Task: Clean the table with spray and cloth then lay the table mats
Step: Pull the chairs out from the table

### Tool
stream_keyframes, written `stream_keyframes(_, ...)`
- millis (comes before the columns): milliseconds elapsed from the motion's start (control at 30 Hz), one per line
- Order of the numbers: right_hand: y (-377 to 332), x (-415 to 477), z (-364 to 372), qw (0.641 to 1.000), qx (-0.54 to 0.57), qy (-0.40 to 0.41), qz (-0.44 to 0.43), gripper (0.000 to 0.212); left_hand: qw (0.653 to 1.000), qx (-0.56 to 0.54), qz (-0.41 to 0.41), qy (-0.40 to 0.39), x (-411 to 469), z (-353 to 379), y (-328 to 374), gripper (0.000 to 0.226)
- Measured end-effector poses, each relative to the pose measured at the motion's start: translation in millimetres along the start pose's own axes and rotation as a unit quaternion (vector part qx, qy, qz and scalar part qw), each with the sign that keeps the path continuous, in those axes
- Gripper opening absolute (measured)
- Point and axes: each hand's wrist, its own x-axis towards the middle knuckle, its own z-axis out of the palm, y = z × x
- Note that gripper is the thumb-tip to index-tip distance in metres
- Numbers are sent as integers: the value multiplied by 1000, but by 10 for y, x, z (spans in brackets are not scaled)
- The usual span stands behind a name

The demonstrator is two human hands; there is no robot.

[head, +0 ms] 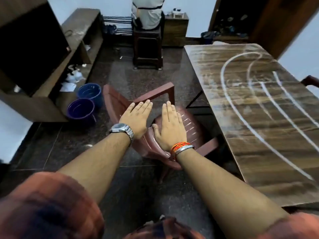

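Observation:
The wood-grain table [259,135] fills the right side of the view, its top marked with curved white streaks. My left hand [136,118] and my right hand [170,126] are held out flat, palms down, side by side over a maroon plastic chair [189,125] that stands left of the table. Both hands hold nothing and their fingers are straight. I cannot tell whether they touch the chair. No spray bottle, cloth or table mat shows in this view.
Two blue buckets [82,107] stand on the dark floor left of the chair, beside a brown TV unit [81,35]. A person sits on a stool [146,49] at the back. Another chair's arm [310,80] shows beyond the table's right edge.

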Motion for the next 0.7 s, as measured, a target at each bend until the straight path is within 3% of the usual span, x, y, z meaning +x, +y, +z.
stream_keyframes(167, -404, -38, 267, 995, 12, -86, -39, 83, 998, 17, -46, -42, -188, 215, -431, 79)
stream_keyframes(367, -802, -13, 524, 989, 16, -140, -41, 95, 996, 38, -36, -69, -287, 385, -803, 86)
stream_keyframes(700, -1175, 215, 844, 982, 2, -161, 95, 91, 991, 41, 115, -59, 2, 599, -1241, 80)
